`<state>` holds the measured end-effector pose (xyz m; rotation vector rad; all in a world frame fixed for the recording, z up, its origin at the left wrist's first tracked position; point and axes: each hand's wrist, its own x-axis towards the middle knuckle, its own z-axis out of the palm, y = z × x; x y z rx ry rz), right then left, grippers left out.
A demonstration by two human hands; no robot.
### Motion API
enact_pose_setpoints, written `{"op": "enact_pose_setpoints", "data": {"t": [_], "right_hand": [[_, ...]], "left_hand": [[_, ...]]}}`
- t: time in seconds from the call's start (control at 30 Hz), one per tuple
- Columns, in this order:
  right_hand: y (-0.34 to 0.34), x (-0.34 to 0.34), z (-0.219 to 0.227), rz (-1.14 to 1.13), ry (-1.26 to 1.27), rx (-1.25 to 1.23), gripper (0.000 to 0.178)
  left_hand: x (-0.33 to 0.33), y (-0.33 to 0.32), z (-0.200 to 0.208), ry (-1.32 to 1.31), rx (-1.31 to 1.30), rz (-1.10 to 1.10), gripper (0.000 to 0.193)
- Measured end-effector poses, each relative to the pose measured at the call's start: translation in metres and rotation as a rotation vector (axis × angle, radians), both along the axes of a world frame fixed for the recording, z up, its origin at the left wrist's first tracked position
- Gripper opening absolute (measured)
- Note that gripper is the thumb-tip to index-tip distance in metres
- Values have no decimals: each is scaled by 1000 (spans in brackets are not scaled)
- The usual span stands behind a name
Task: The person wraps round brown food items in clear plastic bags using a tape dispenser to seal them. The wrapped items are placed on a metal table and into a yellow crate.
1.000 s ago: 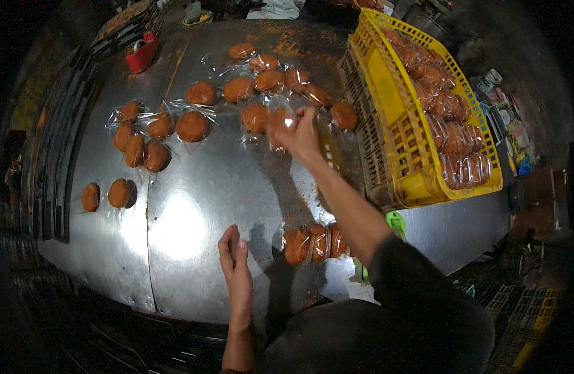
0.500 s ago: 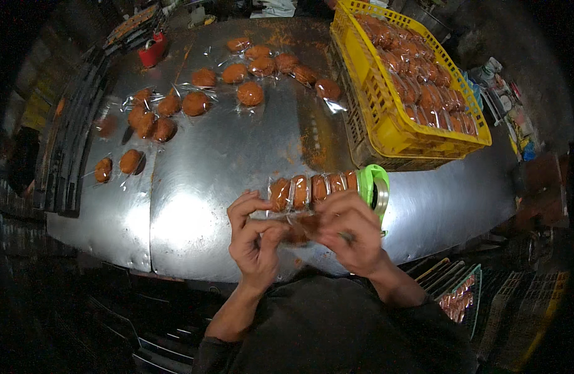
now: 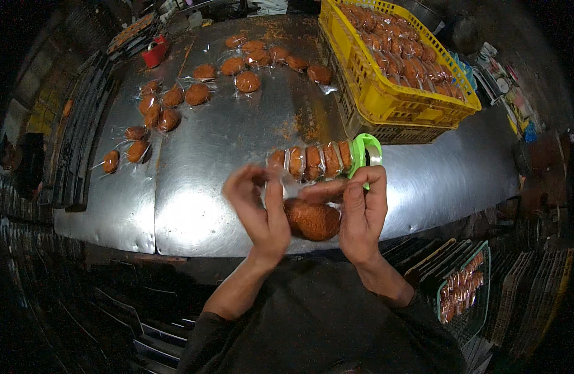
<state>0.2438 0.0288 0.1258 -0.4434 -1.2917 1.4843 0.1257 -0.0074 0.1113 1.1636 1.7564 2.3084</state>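
Between my hands, near the table's front edge, is a brown crumb-coated bun [image 3: 313, 220] with clear plastic film about its upper side. My left hand [image 3: 260, 212] is blurred at the fingertips, its thumb and fingers pinched together at the film on the bun's left. My right hand [image 3: 363, 218] is on the other side, thumb and forefinger pinched and another finger reaching across above the bun. Just beyond lies a row of several wrapped buns [image 3: 313, 163] standing on edge. A bright green tape dispenser [image 3: 360, 149] sits against the row's right end.
Loose wrapped buns [image 3: 197, 94] are scattered over the far left of the metal table [image 3: 218, 149]. A yellow crate [image 3: 393, 103] full of wrapped buns stands at the far right on another crate. A red holder [image 3: 154, 53] is far left; a green basket [image 3: 486, 280] holds packs lower right.
The bun between my hands now shows plainly; before, it was mostly hidden and blurred. My right hand has shifted from over the row's front to the bun's right side. The view has shifted slightly.
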Motion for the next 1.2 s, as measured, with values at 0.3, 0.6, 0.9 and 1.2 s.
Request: {"op": "enact_pose_setpoints", "data": {"t": [0.3, 0.6, 0.9, 1.2], "right_hand": [[-2, -15, -16, -434, -562, 911, 46], [4, -47, -45, -5, -531, 528, 27], [33, -43, -34, -47, -729, 764, 15], [28, -43, -56, -173, -297, 36, 13]], "left_hand": [[-23, -32, -6, -537, -204, -448, 16], [-68, -32, -35, 11, -101, -509, 8], [-43, -24, -42, -337, -106, -386, 48], [-7, 13, -59, -708, -187, -301, 16]]}}
